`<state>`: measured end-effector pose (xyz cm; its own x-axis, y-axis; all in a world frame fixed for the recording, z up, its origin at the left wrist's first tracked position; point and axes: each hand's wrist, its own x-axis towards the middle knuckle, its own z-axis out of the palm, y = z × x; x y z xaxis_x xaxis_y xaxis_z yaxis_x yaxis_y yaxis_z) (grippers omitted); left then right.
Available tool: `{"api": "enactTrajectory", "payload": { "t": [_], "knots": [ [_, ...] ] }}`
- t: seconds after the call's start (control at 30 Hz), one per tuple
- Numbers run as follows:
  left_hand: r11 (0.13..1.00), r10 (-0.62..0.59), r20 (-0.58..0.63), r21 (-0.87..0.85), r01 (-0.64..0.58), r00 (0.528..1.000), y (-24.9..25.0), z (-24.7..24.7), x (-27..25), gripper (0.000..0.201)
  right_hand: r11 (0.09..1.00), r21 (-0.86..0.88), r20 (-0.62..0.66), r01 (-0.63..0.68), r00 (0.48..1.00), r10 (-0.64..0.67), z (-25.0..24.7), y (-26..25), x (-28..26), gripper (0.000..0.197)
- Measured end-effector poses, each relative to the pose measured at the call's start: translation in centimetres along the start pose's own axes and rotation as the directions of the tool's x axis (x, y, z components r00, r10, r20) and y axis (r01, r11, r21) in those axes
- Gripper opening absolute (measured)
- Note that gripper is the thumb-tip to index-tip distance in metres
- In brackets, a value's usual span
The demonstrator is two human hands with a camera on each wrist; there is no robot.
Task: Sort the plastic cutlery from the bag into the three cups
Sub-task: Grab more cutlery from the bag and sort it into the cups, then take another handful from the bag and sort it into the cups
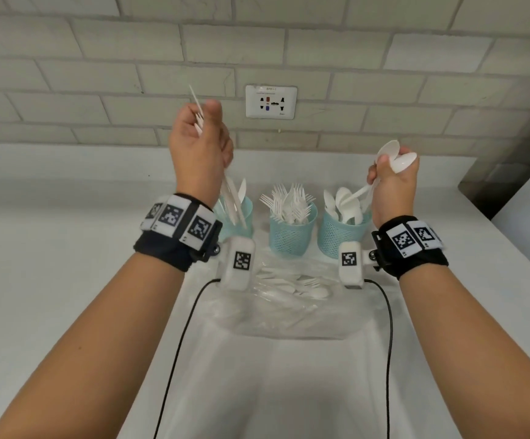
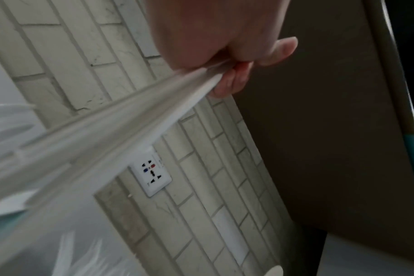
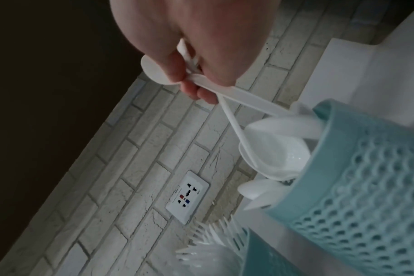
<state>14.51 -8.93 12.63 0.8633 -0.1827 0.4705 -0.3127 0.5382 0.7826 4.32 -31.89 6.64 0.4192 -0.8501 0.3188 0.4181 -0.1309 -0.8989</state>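
Three teal mesh cups stand in a row near the wall. The left cup has knives in it, the middle cup forks, the right cup spoons. My left hand is raised above the left cup and grips a bundle of white plastic knives, whose lower ends reach down to that cup. In the left wrist view the left hand pinches the knives. My right hand holds two white spoons bowls up, handles pointing into the right cup. The right wrist view shows my right hand around both spoon handles.
The clear plastic bag lies on the white counter in front of the cups with several pieces of cutlery inside. A wall socket sits on the brick wall behind. Two black cables run from the wrist cameras toward me.
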Motion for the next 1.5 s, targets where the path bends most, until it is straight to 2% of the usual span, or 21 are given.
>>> {"api": "enactTrajectory", "payload": {
  "t": [0.07, 0.2, 0.3, 0.37, 0.5, 0.57, 0.63, 0.7, 0.73, 0.8, 0.9, 1.0, 1.07, 1.13, 1.2, 1.23, 1.3, 1.37, 1.4, 1.43, 1.5],
  "knots": [
    [0.998, 0.055, -0.024, -0.025, -0.056, 0.998, 0.2, 0.0, 1.3, 0.039, 0.999, 0.041, 0.022, -0.01, 1.0, 0.009, 0.2, -0.1, 0.0, 0.013],
    [0.998, 0.062, -0.036, -0.009, -0.062, 0.997, -2.0, -0.4, 3.0, 0.037, 0.999, -0.007, 0.041, -0.052, 0.998, 0.052, 0.4, 0.0, 0.5, 0.039],
    [0.997, 0.03, -0.032, 0.075, -0.027, 0.999, -5.3, -1.2, 3.1, 0.033, 0.994, -0.076, 0.029, -0.08, 0.996, 0.083, 0.2, 0.7, 0.7, 0.03],
    [0.981, 0.007, -0.035, 0.193, 0.0, 0.999, -7.4, -1.8, 2.7, 0.029, 0.983, -0.154, 0.022, -0.102, 0.994, 0.106, -0.1, 1.6, 0.6, 0.024],
    [0.879, -0.125, -0.001, 0.464, 0.111, 0.992, -10.6, -3.0, 1.4, 0.031, 0.963, -0.233, 0.061, -0.132, 0.987, 0.15, -0.9, 3.1, 0.4, 0.02],
    [0.769, -0.225, 0.03, 0.619, 0.159, 0.974, -11.4, -3.4, 1.0, 0.035, 0.955, -0.267, 0.118, -0.132, 0.979, 0.168, -1.1, 3.4, 0.4, 0.021],
    [0.676, -0.299, 0.053, 0.716, 0.172, 0.953, -11.7, -3.7, 0.9, 0.035, 0.953, -0.288, 0.176, -0.093, 0.973, 0.149, -1.2, 3.5, 0.3, 0.03],
    [0.66, -0.276, 0.036, 0.734, 0.162, 0.961, -11.6, -3.9, 0.9, 0.02, 0.934, -0.358, 0.2, -0.005, 0.976, 0.082, -1.2, 3.4, 0.3, 0.04],
    [0.669, -0.239, 0.021, 0.728, 0.149, 0.971, -11.4, -4.0, 0.8, 0.01, 0.914, -0.404, 0.207, 0.043, 0.977, 0.045, -1.2, 3.2, 0.3, 0.037],
    [0.64, -0.198, 0.035, 0.762, 0.102, 0.98, -11.0, -4.2, 0.8, 0.018, 0.845, -0.521, 0.249, 0.121, 0.968, 0.014, -1.1, 3.3, 0.2, 0.026],
    [0.422, -0.303, 0.083, 0.905, 0.055, 0.949, -10.0, -4.1, 1.0, 0.024, 0.671, -0.715, 0.361, 0.197, 0.926, 0.112, -1.0, 3.8, -0.1, 0.022],
    [0.308, -0.241, 0.132, 0.95, -0.053, 0.962, -8.3, -4.0, 1.0, 0.026, 0.611, -0.756, 0.374, 0.235, 0.921, 0.108, -0.8, 2.9, -0.4, 0.026],
    [0.304, -0.138, 0.192, 0.942, -0.143, 0.972, -6.6, -3.6, 0.5, 0.028, 0.59, -0.75, 0.398, 0.298, 0.917, 0.042, -0.2, 1.2, -0.6, 0.029],
    [0.359, -0.102, 0.261, 0.909, -0.21, 0.96, -4.6, -2.8, -0.3, 0.022, 0.612, -0.711, 0.453, 0.345, 0.891, 0.025, 0.7, -1.1, -1.1, 0.025],
    [0.415, -0.221, 0.357, 0.876, -0.243, 0.908, -2.6, -1.9, -1.9, 0.016, 0.676, -0.659, 0.537, 0.33, 0.836, 0.115, 1.7, -3.8, -2.1, 0.019],
    [0.425, -0.332, 0.406, 0.87, -0.249, 0.852, -1.9, -1.6, -2.8, 0.015, 0.69, -0.647, 0.587, 0.324, 0.79, 0.18, 2.1, -4.9, -2.8, 0.015],
    [0.371, -0.585, 0.456, 0.886, -0.279, 0.67, -1.5, -1.3, -5.2, 0.017, 0.663, -0.66, 0.667, 0.353, 0.682, 0.301, 2.5, -6.7, -4.7, 0.009],
    [0.264, -0.77, 0.417, 0.897, -0.355, 0.482, -2.4, -1.6, -7.7, 0.02, 0.585, -0.694, 0.705, 0.42, 0.564, 0.43, 2.5, -7.3, -6.8, 0.011],
    [0.203, -0.827, 0.373, 0.895, -0.397, 0.419, -3.0, -1.8, -8.9, 0.023, 0.534, -0.708, 0.706, 0.463, 0.494, 0.508, 2.3, -7.1, -7.9, 0.014],
    [0.139, -0.864, 0.324, 0.889, -0.437, 0.384, -3.7, -2.1, -9.9, 0.026, 0.481, -0.718, 0.69, 0.503, 0.421, 0.588, 2.0, -6.5, -9.1, 0.016],
    [0.024, -0.894, 0.243, 0.866, -0.499, 0.377, -5.0, -2.8, -11.5, 0.043, 0.365, -0.728, 0.615, 0.58, 0.318, 0.722, 1.0, -4.6, -11.4, 0.021]
  ]
}}
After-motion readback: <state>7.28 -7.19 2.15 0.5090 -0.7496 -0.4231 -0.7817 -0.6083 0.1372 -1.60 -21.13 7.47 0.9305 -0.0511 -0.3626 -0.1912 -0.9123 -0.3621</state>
